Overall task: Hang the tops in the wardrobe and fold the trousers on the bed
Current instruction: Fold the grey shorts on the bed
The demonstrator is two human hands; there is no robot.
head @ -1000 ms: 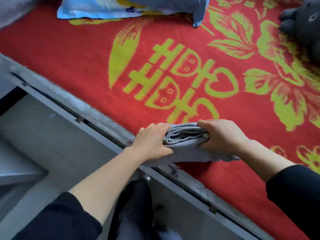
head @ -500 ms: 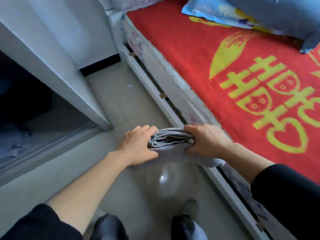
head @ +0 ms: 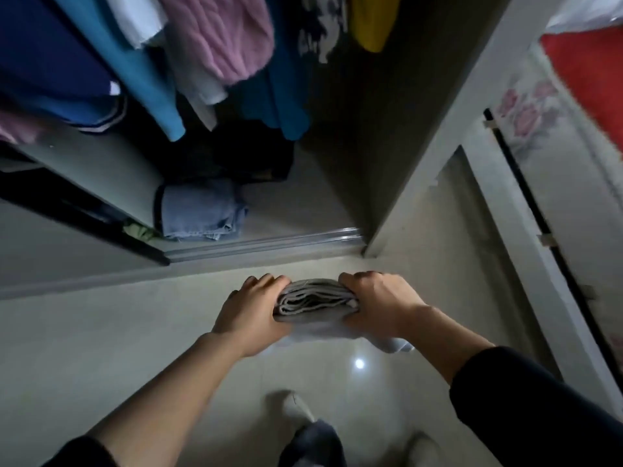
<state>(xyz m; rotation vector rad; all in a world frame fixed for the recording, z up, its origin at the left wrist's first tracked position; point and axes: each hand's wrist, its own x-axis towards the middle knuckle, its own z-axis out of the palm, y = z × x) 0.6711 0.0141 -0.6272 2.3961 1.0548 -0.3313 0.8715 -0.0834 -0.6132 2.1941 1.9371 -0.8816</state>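
Folded grey trousers [head: 315, 299] hang in the air over the floor, held from both ends. My left hand [head: 253, 310] grips the left end and my right hand [head: 379, 303] grips the right end. The open wardrobe [head: 337, 156] lies just ahead. Inside it hang several tops, among them a pink knitted one [head: 219, 35], blue ones [head: 145, 72] and a yellow one [head: 371, 21]. On the wardrobe floor lie folded blue jeans [head: 199, 208] and a dark garment [head: 249, 153].
The wardrobe's sliding rail [head: 269, 244] runs along the threshold and a wall panel [head: 448, 136] stands on its right. The bed with a red blanket [head: 593, 79] and its frame [head: 546, 230] are at the far right. My feet [head: 303, 419] stand on the tiled floor.
I have lifted the folded trousers off the bed edge and turned left with them, from the bed to facing the open wardrobe. Both hands keep the same grip.
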